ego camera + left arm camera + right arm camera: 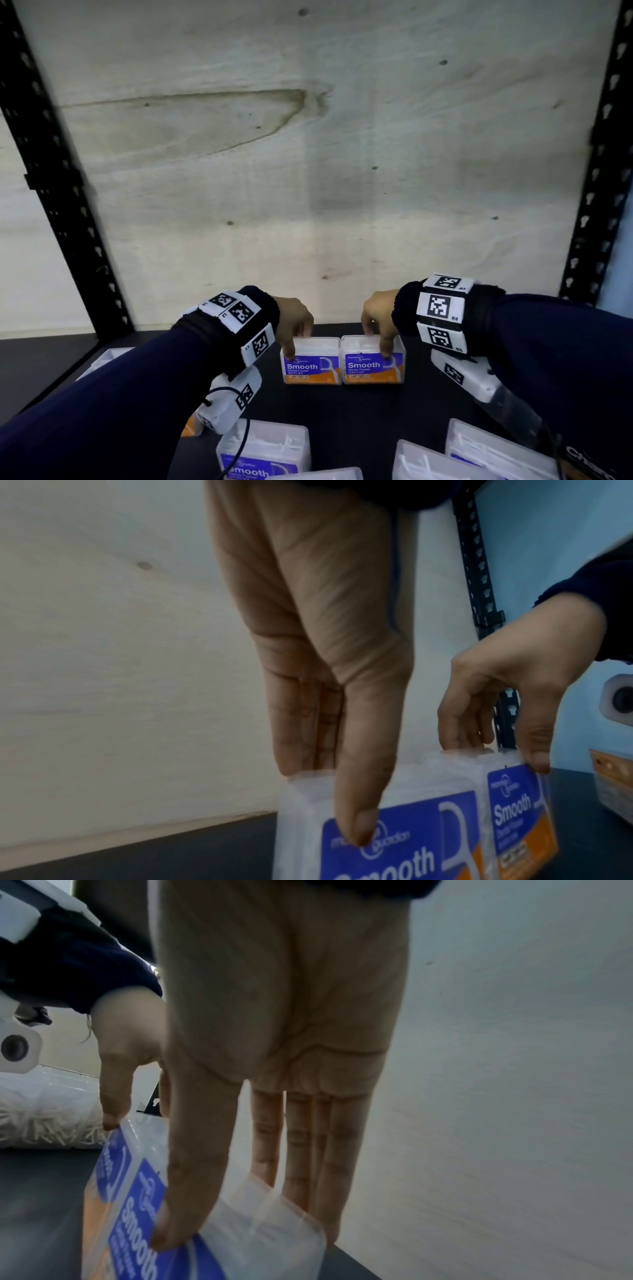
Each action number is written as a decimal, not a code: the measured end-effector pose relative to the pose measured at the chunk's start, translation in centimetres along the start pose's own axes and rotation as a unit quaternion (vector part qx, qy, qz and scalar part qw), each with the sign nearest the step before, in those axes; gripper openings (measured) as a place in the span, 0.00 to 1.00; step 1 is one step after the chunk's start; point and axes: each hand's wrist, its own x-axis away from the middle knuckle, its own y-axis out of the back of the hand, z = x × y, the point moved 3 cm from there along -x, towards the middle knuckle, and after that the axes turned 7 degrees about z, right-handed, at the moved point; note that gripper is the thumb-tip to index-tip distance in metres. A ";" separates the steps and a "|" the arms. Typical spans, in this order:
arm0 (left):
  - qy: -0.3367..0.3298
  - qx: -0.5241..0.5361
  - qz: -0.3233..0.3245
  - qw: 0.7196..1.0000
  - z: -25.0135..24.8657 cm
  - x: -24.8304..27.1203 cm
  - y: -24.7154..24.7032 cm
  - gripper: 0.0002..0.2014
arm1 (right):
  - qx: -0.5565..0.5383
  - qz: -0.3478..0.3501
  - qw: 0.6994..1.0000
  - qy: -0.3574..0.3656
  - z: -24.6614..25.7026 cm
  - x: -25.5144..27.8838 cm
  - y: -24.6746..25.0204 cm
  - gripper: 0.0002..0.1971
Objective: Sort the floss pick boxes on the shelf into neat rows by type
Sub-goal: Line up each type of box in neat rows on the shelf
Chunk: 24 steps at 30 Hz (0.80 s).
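Two clear floss pick boxes with blue and orange "Smooth" labels stand upright side by side near the back of the dark shelf (359,418). My left hand (297,329) pinches the left box (310,365) from above, thumb on its front label and fingers behind. My right hand (378,325) pinches the right box (371,363) the same way. In the left wrist view my left thumb (356,821) presses the left box (404,840). The right wrist view shows my thumb on the front of the right box (260,1231) and my fingers (329,1172) behind it.
More floss pick boxes lie flat near the shelf's front: one at bottom centre (263,452), two at bottom right (486,448), one at the left (109,356). Black perforated uprights (65,212) flank the shelf. A pale plywood back panel (308,171) closes it.
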 end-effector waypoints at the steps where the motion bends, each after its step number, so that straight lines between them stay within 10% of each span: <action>1: 0.002 0.000 0.000 1.000 0.0 0.0 -0.1 0.25 | 0.000 0.002 1.000 0.001 0.1 -0.1 -0.1 0.25; 12: -0.018 0.034 -0.035 0.999 0.0 2.8 -0.4 0.31 | -0.008 -0.035 0.999 -0.012 -0.4 4.8 -0.5 0.26; 24: -0.076 0.051 0.072 0.993 -2.4 8.3 -6.5 0.25 | -0.022 0.133 0.990 -0.045 -2.0 12.4 -8.6 0.25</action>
